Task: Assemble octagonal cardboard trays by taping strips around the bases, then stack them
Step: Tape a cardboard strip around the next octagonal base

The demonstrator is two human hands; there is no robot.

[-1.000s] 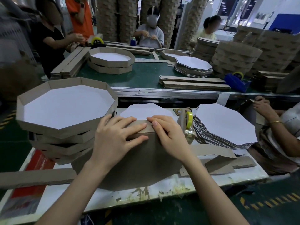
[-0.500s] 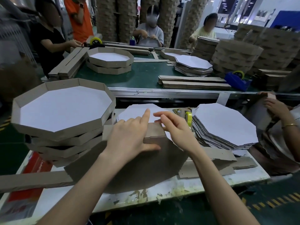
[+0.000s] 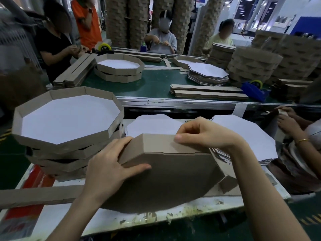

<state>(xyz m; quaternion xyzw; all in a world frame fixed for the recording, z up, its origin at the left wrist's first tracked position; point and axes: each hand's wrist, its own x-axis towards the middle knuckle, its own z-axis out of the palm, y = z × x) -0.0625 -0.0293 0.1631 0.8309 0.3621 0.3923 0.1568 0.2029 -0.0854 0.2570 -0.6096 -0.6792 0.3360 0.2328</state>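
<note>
An octagonal brown cardboard base [image 3: 166,178] stands tilted toward me on the white worktable, brown side facing me. A brown strip [image 3: 156,143] runs along its upper edge. My left hand [image 3: 111,169] holds the base's upper left corner, thumb across the brown face and fingers behind the strip. My right hand [image 3: 205,133] pinches the strip's top edge at the right, thumb on the front. A stack of finished octagonal trays [image 3: 69,124] stands at the left. A pile of flat white octagonal bases [image 3: 243,136] lies at the right.
A long loose strip [image 3: 40,195] lies at the left front. Cardboard scraps [image 3: 227,184] sit by my right arm. Another person's hands [image 3: 286,120] work at the far right. Beyond a metal rail, a green conveyor [image 3: 156,86] carries trays, strips and a blue tape dispenser [image 3: 255,90].
The base has tipped up further and turned. My left hand slid from the top edge to the upper left corner. My right hand rose and now pinches the strip's top edge.
</note>
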